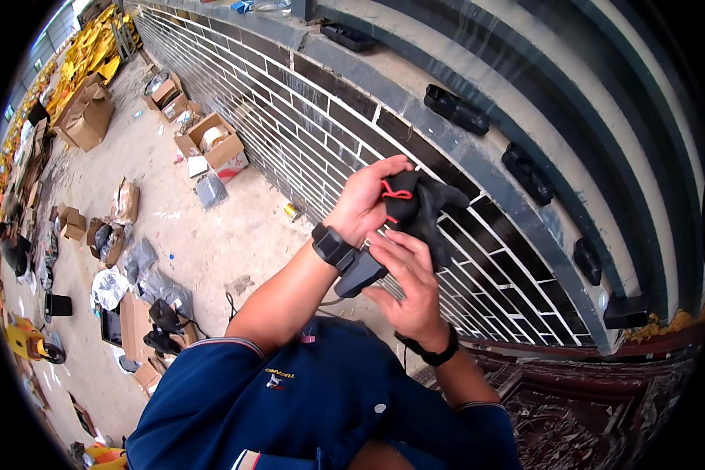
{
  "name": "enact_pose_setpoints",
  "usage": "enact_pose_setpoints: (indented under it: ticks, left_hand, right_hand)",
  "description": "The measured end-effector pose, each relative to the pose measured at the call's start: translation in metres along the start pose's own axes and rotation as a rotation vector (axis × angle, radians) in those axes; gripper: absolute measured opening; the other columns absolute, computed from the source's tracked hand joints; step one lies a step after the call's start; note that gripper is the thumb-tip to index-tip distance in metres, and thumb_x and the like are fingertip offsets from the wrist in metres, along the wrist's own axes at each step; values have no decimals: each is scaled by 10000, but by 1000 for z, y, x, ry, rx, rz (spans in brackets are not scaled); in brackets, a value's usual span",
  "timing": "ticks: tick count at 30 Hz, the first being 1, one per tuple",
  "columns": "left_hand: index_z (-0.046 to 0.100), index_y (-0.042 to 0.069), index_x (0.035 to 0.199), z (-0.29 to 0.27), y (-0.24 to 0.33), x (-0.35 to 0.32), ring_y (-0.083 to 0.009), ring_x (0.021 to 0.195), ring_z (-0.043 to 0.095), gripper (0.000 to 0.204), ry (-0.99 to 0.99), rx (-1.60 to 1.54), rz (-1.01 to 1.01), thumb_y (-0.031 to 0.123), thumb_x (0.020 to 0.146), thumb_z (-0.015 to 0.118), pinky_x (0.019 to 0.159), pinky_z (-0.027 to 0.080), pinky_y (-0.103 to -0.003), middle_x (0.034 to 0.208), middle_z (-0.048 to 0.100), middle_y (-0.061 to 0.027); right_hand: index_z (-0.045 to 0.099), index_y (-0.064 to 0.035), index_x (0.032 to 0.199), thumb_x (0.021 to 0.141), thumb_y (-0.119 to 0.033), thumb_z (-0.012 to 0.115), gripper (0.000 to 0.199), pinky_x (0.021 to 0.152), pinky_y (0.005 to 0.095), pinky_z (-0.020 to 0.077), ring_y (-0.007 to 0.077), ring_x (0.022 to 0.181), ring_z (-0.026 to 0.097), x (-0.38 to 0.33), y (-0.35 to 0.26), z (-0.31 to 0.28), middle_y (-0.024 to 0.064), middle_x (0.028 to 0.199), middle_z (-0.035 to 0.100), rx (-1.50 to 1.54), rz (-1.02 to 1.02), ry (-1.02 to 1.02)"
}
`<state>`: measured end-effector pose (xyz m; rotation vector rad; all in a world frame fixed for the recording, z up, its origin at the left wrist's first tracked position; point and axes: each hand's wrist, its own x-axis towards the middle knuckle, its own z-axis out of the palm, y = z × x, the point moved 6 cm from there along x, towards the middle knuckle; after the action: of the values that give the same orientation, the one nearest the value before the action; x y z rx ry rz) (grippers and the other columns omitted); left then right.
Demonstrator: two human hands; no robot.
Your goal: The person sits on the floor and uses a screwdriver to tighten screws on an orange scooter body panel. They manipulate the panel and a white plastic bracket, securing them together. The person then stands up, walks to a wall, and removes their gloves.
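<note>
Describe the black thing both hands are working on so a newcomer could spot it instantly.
Find the dark brick-patterned wall with its grey ledge. In front of it the left hand and right hand grip a black glove. Unlike the hard black brackets on the ledge, it is limp fabric with red trim.

Glove (pixel 415 205) sits between both hands, left hand (pixel 364 202) to its left, right hand (pixel 409 283) just below, all in front of the wall (pixel 305 117). Clips (pixel 456 109) lie along the wall's top ledge. Boxes (pixel 214 141) sit on the floor (pixel 188 235) at the wall's foot, far left.
</note>
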<state>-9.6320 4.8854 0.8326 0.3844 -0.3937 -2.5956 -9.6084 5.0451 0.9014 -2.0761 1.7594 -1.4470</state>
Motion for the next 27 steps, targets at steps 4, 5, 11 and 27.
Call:
enact_pose_setpoints:
  ticks: [4,5,11,27]
  left_hand:
    - [579,-29,1105,-16,32,-9,-155,809,656,168,101,253,203,24,946,562,761,566,-268,949,663,-93]
    - [583,-24,1103,-18,37,-13,-148,804,654,165,111,313,235,27,946,570,752,563,-262,944,665,-90]
    - [615,9,1054,-13,42,-24,-105,771,637,112,25,527,340,74,964,604,714,538,-231,888,669,-52]
    - [610,4,1170,11,56,-38,-77,847,620,233,-122,779,439,125,971,620,765,506,-215,934,677,-40]
  right_hand:
    - [689,-37,1062,882,-112,626,205,870,397,470,302,985,609,46,3,-73,125,1085,685,-216,101,308]
    - [690,-34,1046,915,-111,594,180,826,381,470,292,930,603,72,6,-90,120,1019,685,-353,116,331]
    - [713,-30,985,971,-262,552,282,876,426,434,370,949,575,158,86,-104,153,1014,684,-592,123,107]
    - [664,13,975,845,-53,704,151,687,316,550,243,853,648,138,29,-87,128,1007,623,-319,75,241]
